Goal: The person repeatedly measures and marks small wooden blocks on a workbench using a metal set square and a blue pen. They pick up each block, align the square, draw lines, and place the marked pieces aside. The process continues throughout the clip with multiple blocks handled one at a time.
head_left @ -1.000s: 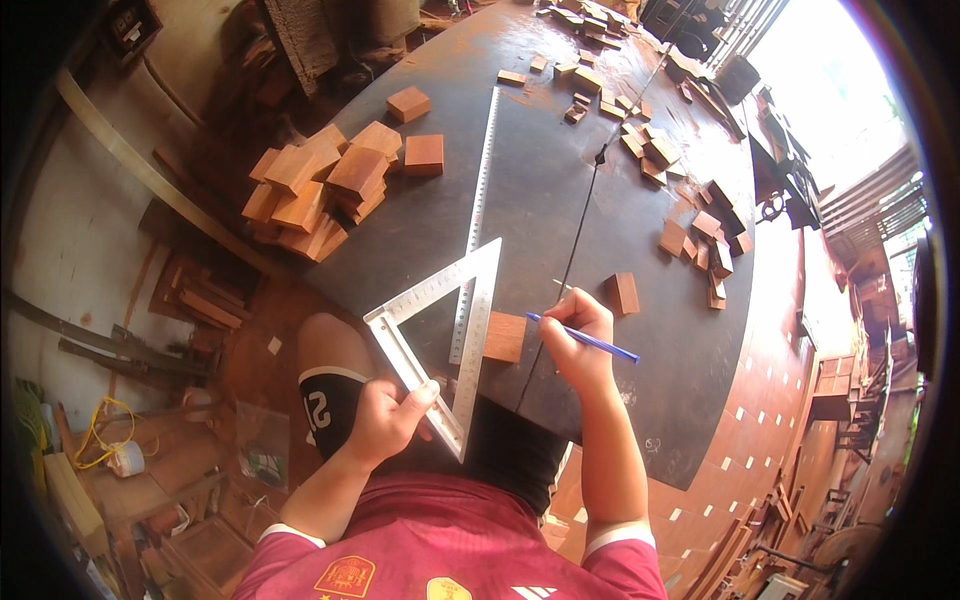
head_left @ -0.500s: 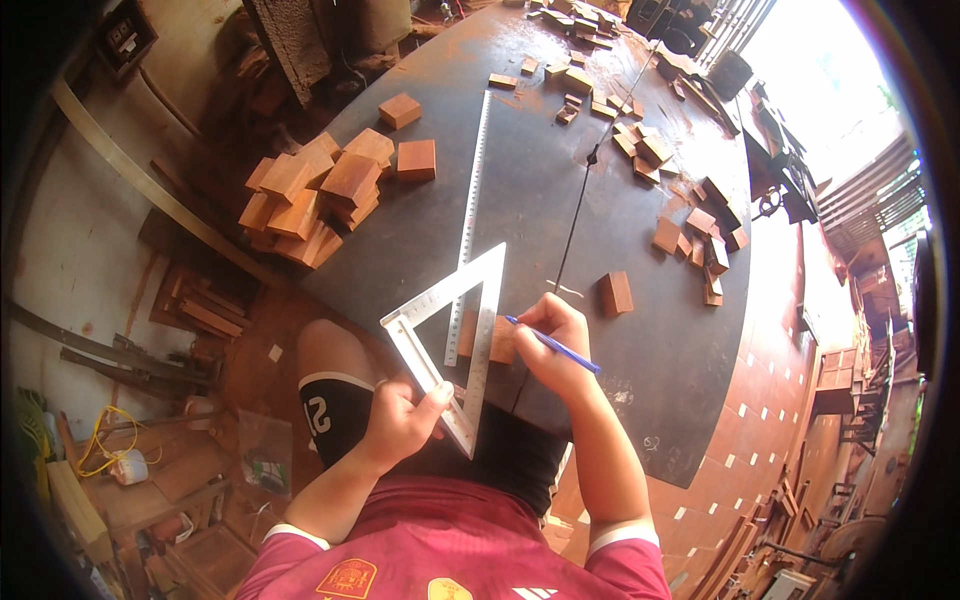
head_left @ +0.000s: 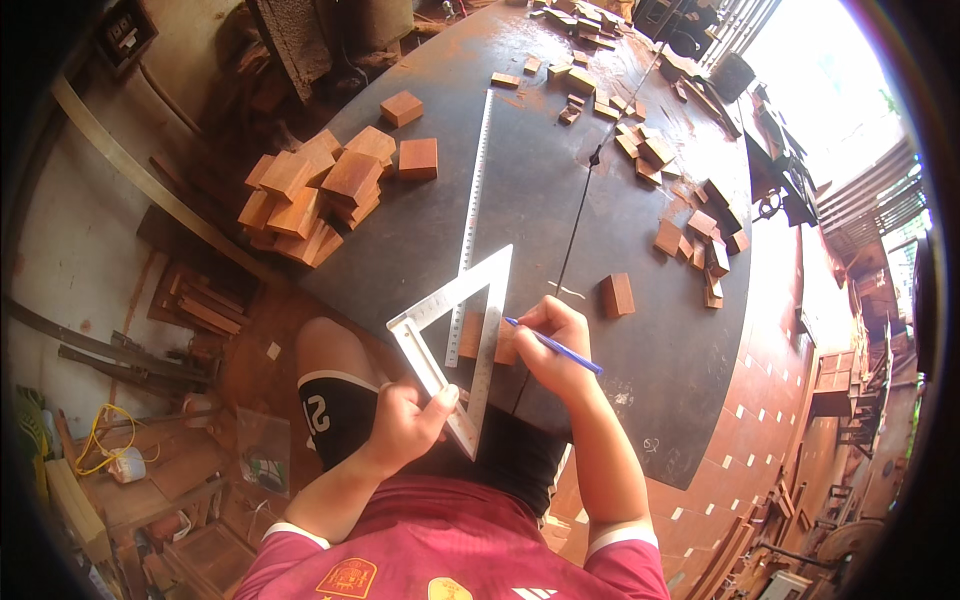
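My left hand (head_left: pixel 408 425) grips the thick edge of a silver triangular square (head_left: pixel 452 287), thumb on top. The square lies tilted over a reddish-brown wooden block (head_left: pixel 506 346) at the near edge of the dark table. Between the fingers of my right hand (head_left: pixel 556 325) is a blue pen (head_left: pixel 582 361), its tip at the block beside the square's long edge. A long steel ruler (head_left: pixel 478 180) stretches away across the table, its near end at the block and partly covered by the square.
A single wooden block (head_left: pixel 617 295) sits right of my right hand. Stacked blocks (head_left: pixel 295 205) crowd the table's left edge. More blocks (head_left: pixel 655 152) are scattered along the far and right parts of the dark tabletop (head_left: pixel 540 190), which a seam crosses.
The square has shifted slightly to the right over the block, with my left hand still on it. My right hand and the pen stay almost in place.
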The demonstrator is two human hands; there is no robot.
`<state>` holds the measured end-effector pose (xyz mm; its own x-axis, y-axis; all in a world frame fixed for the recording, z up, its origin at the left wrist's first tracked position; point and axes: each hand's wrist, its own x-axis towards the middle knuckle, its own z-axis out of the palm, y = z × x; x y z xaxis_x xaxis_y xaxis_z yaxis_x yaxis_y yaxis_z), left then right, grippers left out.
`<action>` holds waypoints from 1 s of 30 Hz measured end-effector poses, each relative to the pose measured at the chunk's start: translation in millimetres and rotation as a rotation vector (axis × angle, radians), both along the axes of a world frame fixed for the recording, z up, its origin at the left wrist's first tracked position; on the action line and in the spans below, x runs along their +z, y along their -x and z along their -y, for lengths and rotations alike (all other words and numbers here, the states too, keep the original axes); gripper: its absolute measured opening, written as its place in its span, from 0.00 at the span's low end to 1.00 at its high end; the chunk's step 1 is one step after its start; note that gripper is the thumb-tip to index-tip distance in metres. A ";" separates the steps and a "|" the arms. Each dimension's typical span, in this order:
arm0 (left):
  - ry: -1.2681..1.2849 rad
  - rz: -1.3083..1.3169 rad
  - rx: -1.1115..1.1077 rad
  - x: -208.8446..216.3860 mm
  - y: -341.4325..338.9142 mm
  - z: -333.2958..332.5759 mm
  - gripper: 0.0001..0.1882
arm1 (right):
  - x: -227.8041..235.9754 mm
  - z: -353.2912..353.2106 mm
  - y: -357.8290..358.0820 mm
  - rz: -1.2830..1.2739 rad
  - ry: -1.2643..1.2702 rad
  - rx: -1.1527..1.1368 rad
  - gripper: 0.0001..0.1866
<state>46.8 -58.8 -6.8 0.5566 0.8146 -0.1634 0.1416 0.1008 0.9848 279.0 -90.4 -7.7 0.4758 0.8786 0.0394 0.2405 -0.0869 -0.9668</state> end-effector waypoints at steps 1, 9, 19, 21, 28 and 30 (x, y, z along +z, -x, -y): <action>-0.003 -0.005 0.002 0.1 -0.1 0.1 0.14 | -0.4 -0.1 0.3 -0.015 -0.004 -0.001 0.09; -0.026 0.011 0.030 1.4 -3.1 4.5 0.12 | -1.3 0.0 0.6 0.018 0.003 -0.002 0.09; -0.037 -0.013 0.025 3.0 -3.4 1.4 0.12 | -3.1 -0.4 -0.1 0.011 0.008 0.009 0.09; -0.045 -0.017 0.029 2.2 -3.4 2.1 0.13 | -3.1 -0.4 -0.3 0.008 0.006 0.013 0.08; -0.056 -0.035 0.021 3.0 -3.4 1.3 0.12 | 5.4 -1.0 2.8 -0.102 0.042 0.028 0.06; -0.064 -0.041 0.019 2.8 -3.7 1.3 0.12 | 3.8 -0.7 3.3 -0.143 0.037 0.033 0.06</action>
<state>50.4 -60.1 -4.0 0.5344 0.8347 -0.1332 0.1807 0.0411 0.9827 275.7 -89.6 -3.9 0.4452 0.8935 -0.0589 0.1041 -0.1169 -0.9877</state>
